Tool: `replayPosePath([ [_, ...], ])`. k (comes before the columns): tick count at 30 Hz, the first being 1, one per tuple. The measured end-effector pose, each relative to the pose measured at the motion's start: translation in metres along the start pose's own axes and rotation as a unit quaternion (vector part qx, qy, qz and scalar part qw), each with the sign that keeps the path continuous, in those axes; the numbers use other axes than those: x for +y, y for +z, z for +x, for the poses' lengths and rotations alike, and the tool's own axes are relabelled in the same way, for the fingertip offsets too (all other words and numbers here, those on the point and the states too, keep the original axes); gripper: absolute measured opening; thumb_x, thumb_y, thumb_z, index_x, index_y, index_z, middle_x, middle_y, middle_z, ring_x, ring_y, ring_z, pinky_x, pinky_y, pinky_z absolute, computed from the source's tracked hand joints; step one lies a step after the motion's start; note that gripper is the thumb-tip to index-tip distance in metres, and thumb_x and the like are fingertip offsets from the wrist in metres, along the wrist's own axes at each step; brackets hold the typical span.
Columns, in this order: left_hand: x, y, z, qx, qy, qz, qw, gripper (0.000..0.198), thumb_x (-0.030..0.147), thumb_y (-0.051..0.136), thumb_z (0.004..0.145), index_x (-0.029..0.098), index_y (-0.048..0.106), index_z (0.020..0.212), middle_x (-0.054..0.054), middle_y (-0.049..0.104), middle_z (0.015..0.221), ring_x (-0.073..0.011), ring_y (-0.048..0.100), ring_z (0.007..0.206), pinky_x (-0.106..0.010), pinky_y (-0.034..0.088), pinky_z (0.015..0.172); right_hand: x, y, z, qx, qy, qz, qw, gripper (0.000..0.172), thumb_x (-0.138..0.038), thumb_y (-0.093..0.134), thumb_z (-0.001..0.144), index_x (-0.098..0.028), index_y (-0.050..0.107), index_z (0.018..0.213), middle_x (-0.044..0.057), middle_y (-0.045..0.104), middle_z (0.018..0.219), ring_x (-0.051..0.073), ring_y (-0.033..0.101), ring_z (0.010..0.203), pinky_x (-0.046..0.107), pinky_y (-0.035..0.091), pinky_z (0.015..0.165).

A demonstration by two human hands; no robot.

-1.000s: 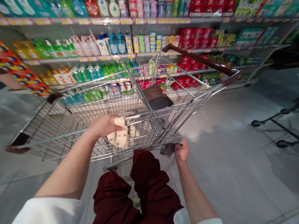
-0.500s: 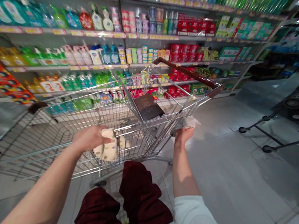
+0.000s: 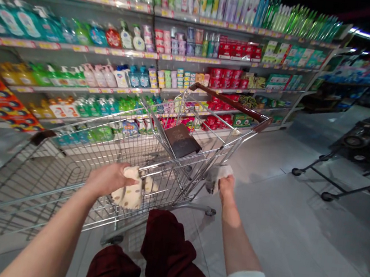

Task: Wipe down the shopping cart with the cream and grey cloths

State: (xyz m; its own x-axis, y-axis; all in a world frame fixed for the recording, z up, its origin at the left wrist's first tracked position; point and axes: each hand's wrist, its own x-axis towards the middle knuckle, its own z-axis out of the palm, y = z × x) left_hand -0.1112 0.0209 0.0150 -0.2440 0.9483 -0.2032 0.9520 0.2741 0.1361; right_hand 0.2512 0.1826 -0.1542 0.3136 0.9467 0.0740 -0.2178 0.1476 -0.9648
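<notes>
Long gray metal shelves (image 3: 90,50) go up high, with little yellow price tags along their edges. They are full of blue-green plastic soap bottles (image 3: 19,21) and shiny red boxes (image 3: 230,50). Bright red and yellow packs (image 3: 3,96) sit at the left. A black metal rack on small wheels (image 3: 345,187) stands on the pale gray tile floor (image 3: 296,226).

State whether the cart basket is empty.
Not empty: a dark flat package lies tilted inside the wire cart basket, near its far end.
</notes>
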Motion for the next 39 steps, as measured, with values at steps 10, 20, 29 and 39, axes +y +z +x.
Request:
replayPosePath([
  [10,0.003,-0.001,-0.001,0.008,-0.006,-0.002,1.0,0.048,0.072,0.059,0.07,0.032,0.068,0.096,-0.001,0.076,0.099,-0.03,0.069,0.096,-0.032,0.042,0.07,-0.162,0.025,0.114,0.105,-0.075,0.284,0.95,0.013,-0.032,0.057,0.082,-0.02,0.056,0.087,-0.006,0.062,0.076,0.011,0.065,0.072,0.027,0.059,0.071],
  [20,0.005,-0.001,-0.004,0.017,-0.006,-0.014,1.0,0.046,0.067,0.063,0.069,0.031,0.07,0.096,-0.003,0.076,0.1,-0.0292,0.069,0.095,-0.032,0.045,0.073,-0.109,0.053,0.065,0.178,-0.182,0.224,0.941,0.021,-0.035,0.062,0.076,-0.022,0.056,0.092,-0.004,0.065,0.088,0.012,0.065,0.086,0.031,0.056,0.09],
  [29,0.003,-0.001,-0.002,0.016,-0.009,-0.023,1.0,0.046,0.067,0.065,0.07,0.029,0.07,0.096,-0.003,0.077,0.099,-0.0285,0.07,0.096,-0.031,0.045,0.072,-0.071,0.018,0.034,0.208,-0.22,-0.165,0.939,0.031,-0.039,0.056,0.078,-0.019,0.062,0.101,0.01,0.069,0.106,0.024,0.061,0.112,0.04,0.045,0.101],
  [39,0.01,-0.005,-0.006,0.009,-0.012,0.004,1.0,0.049,0.068,0.061,0.072,0.03,0.07,0.102,-0.002,0.076,0.105,-0.0278,0.069,0.097,-0.03,0.045,0.071,0.028,0.002,-0.05,0.033,-0.07,-0.25,0.965,0.024,-0.046,0.051,0.074,-0.023,0.049,0.067,-0.002,0.05,0.053,0.017,0.05,0.054,0.027,0.041,0.052],
])
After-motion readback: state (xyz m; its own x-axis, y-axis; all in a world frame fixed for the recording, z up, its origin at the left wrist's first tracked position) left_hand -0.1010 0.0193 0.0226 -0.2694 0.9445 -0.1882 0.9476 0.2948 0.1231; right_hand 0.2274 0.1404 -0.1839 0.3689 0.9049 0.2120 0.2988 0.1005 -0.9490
